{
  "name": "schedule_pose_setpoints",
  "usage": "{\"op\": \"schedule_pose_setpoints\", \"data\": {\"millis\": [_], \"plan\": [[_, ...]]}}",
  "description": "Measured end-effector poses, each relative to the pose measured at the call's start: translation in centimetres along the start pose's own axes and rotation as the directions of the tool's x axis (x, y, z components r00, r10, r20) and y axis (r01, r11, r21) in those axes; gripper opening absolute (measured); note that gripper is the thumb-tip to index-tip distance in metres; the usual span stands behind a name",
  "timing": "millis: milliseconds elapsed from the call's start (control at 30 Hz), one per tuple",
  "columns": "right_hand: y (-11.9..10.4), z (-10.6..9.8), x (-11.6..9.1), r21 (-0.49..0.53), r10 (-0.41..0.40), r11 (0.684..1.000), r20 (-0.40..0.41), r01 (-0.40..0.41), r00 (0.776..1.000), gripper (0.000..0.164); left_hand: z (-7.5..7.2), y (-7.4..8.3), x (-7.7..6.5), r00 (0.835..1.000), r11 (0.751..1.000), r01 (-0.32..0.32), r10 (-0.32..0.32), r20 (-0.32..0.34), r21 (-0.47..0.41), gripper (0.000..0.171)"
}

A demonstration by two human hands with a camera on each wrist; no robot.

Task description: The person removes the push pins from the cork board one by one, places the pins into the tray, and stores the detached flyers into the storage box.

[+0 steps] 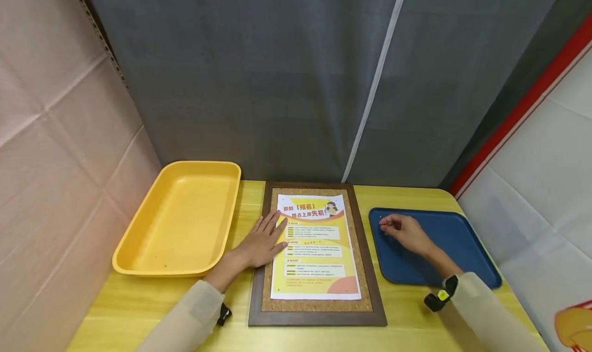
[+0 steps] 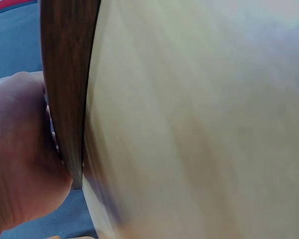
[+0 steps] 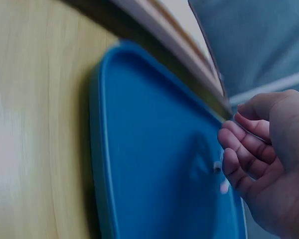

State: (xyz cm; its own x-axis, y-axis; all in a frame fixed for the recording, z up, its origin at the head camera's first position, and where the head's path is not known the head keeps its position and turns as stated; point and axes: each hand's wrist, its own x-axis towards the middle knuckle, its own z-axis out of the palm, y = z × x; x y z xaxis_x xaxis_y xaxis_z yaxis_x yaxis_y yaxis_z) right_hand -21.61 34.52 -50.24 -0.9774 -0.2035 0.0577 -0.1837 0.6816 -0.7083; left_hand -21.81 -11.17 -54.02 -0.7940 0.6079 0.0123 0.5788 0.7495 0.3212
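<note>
A printed poster (image 1: 319, 262) in yellow and white lies on a cork board with a dark brown wooden frame (image 1: 319, 318). My left hand (image 1: 263, 241) rests flat with spread fingers across the frame's left side, fingertips on the poster's left edge. In the left wrist view its palm (image 2: 25, 149) is against the frame's edge. My right hand (image 1: 404, 231) is over the left part of the blue tray (image 1: 444, 259), its fingers curled and thumb near the index fingertip. Small pale bits (image 3: 224, 186) show by those fingers; I cannot tell whether they pinch anything.
A yellow plastic tray (image 1: 185, 218) stands on the left of the wood-patterned table (image 1: 152, 311). A dark grey curtain (image 1: 259, 85) hangs behind the table. Pale sheets cover the left wall (image 1: 55, 162) and right wall (image 1: 550, 187).
</note>
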Motion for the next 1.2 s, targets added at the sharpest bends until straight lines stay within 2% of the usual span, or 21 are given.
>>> {"op": "schedule_pose_setpoints", "data": {"millis": [100, 233, 400, 500, 600, 700, 800, 867, 967, 1100, 1200], "plan": [[-1.3, 0.8, -0.1, 0.040, -0.020, 0.999, 0.014, 0.019, 1.000, 0.021, -0.3, 0.3, -0.2, 0.999, 0.999, 0.012, -0.014, -0.043, -0.037, 0.073], [-2.9, 1.9, -0.3, 0.110, -0.043, 0.993, 0.029, 0.040, 0.999, 0.027, -0.8, 1.2, -0.5, 0.991, 0.993, 0.075, -0.084, -0.101, -0.088, 0.074], [-4.4, 3.4, -0.5, 0.151, -0.049, 0.988, 0.027, 0.045, 0.998, 0.035, -1.4, 2.8, -0.9, 0.974, 0.962, 0.125, -0.166, -0.155, -0.243, 0.075], [-4.9, 4.1, -0.6, 0.169, -0.037, 0.985, 0.019, 0.033, 0.999, 0.039, -1.6, 3.7, -1.0, 0.967, 0.922, 0.126, -0.197, -0.164, -0.366, 0.076], [-5.3, 4.7, -0.7, 0.200, -0.029, 0.979, 0.017, 0.025, 0.999, 0.042, -1.8, 4.6, -0.9, 0.960, 0.873, 0.150, -0.242, -0.143, -0.464, 0.079], [-5.5, 5.4, -0.8, 0.233, -0.020, 0.972, 0.031, 0.012, 0.999, 0.044, -1.8, 5.1, -0.7, 0.943, 0.816, 0.191, -0.308, -0.130, -0.546, 0.080], [-5.8, 6.0, -0.8, 0.247, -0.020, 0.969, 0.031, 0.012, 0.999, 0.045, -1.9, 5.6, -0.6, 0.928, 0.768, 0.218, -0.355, -0.117, -0.603, 0.080], [-5.9, 6.3, -0.9, 0.255, -0.024, 0.967, 0.021, 0.018, 1.000, 0.045, -2.0, 5.8, -0.6, 0.925, 0.740, 0.223, -0.366, -0.101, -0.635, 0.079], [-6.2, 6.6, -1.0, 0.259, -0.016, 0.966, 0.002, 0.015, 1.000, 0.046, -2.1, 6.2, -0.7, 0.927, 0.714, 0.226, -0.367, -0.079, -0.662, 0.078], [-6.5, 7.0, -0.9, 0.245, -0.001, 0.969, -0.003, 0.002, 1.000, 0.046, -2.0, 6.4, -0.6, 0.921, 0.679, 0.240, -0.385, -0.058, -0.694, 0.078], [-6.6, 7.3, -0.9, 0.222, 0.000, 0.975, -0.014, 0.003, 1.000, 0.043, -1.9, 6.4, -0.5, 0.913, 0.636, 0.249, -0.406, -0.043, -0.730, 0.078]]}}
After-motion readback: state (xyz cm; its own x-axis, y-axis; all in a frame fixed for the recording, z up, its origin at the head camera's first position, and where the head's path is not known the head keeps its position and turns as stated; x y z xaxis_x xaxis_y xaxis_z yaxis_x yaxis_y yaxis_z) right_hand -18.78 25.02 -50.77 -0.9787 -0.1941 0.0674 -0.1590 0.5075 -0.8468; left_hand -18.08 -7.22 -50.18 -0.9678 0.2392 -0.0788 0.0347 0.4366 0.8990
